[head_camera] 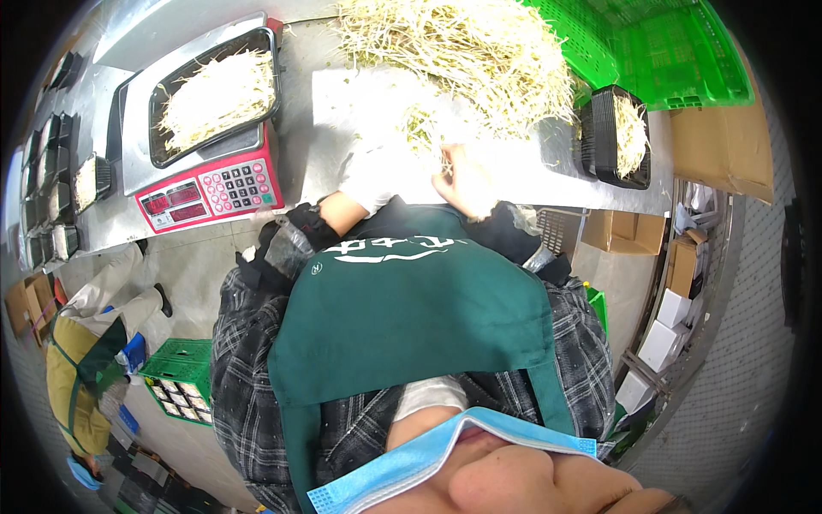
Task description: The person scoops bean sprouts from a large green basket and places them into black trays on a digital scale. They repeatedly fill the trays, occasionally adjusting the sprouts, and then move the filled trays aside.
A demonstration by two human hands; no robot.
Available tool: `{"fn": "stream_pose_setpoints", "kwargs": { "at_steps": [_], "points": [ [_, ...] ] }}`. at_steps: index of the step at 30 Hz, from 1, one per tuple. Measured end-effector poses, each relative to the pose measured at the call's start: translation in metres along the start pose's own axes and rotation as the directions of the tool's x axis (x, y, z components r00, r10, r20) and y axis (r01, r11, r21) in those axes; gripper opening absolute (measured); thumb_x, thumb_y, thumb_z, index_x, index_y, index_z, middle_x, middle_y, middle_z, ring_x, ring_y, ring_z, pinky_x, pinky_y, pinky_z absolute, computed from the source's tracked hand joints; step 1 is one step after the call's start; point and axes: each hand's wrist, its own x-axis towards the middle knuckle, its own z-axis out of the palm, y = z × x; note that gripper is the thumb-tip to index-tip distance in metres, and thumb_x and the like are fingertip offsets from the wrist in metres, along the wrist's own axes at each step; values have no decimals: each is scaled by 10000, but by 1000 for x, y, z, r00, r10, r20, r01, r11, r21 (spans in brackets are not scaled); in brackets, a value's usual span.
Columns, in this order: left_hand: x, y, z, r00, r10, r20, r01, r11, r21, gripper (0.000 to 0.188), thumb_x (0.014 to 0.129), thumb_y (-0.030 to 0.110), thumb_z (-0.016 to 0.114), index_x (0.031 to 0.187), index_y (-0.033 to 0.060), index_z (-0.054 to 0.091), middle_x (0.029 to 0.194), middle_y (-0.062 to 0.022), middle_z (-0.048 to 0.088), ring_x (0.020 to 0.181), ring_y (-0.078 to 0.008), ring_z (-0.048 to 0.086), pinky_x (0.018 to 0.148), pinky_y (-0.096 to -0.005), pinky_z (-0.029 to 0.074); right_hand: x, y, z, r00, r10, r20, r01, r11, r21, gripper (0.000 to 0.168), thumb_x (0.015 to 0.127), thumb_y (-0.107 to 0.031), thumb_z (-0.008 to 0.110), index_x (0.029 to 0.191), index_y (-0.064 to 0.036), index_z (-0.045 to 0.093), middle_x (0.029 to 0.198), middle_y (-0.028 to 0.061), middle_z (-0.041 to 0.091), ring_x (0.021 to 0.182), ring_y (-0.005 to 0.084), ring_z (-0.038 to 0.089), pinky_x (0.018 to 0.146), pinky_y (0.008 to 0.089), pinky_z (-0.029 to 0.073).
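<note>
My left hand (369, 183), in what looks like a white glove, rests low over the glaring worktop; its fingers are washed out by the light. My right hand (463, 180), bare at the fingers, is bent with thumb and forefinger close together beside a small bunch of bean sprouts (419, 128); whether it grips any sprouts cannot be told. Beyond both hands lies a large heap of bean sprouts (462, 58). To the left, a black plastic tray (279, 96) filled with sprouts sits on a red digital scale (209, 193).
A stack of black trays (600, 138) with sprouts in the top one stands at right, near a green plastic crate (681, 58). Several filled trays (54, 167) line the far left. Cardboard boxes (719, 151) are at right. Another person (83, 372) is at lower left, near green crates (176, 360).
</note>
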Motion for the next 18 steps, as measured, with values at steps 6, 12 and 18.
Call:
{"fn": "stream_pose_setpoints", "kwargs": {
  "at_steps": [6,12,18],
  "points": [
    [1,7,-11,998,48,-40,-41,985,169,239,771,279,531,878,99,646,846,-90,625,817,-263,573,736,-368,447,25,15,-31,923,173,344,-297,887,353,298,736,-204,654,974,-35,591,775,61,554,593,123,513,553,242,430],
    [22,-52,6,933,125,-338,-101,991,90,297,809,223,527,1036,45,597,1011,-151,584,939,-314,534,852,-394,404,68,14,-20,989,-100,111,66,959,275,283,768,-212,630,1007,-64,593,852,79,513,654,157,509,600,281,431],
    [23,-34,6,977,-27,-210,48,994,95,333,758,213,577,1044,43,577,997,-172,562,918,-332,514,841,-395,400,61,36,-18,932,1,362,-123,942,313,160,787,-188,592,813,-34,562,847,100,528,726,191,531,623,284,433]
  ]
}}
